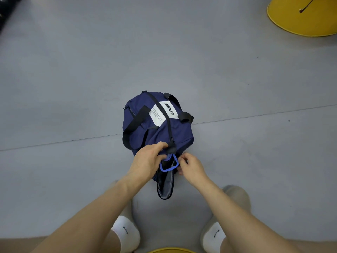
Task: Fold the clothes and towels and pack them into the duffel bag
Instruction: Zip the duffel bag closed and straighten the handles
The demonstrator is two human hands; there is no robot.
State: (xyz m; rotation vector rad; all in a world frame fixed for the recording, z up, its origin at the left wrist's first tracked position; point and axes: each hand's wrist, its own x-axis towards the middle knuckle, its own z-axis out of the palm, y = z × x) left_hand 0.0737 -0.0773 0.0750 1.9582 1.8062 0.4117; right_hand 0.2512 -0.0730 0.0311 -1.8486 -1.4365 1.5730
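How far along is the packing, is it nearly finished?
Nearly, it seems. Done: the bag bulges, its zip runs shut along the top, and nothing loose shows on the floor. In hand: the left hand pinches the zip's near end while the right hand grips the bag beside a blue loop. Left: the end pocket nearest the person gapes open. The contents are hidden.

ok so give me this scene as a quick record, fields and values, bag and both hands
bag: navy duffel bag on the grey floor, white LVQUE label
zipper: black zipper along the top
near end: gapes, grey lining shows
left hand: left hand grips the bag by the zipper's end
right hand: right hand pinches the blue loop
clothes, towels: none visible
nearby: yellow object, far right
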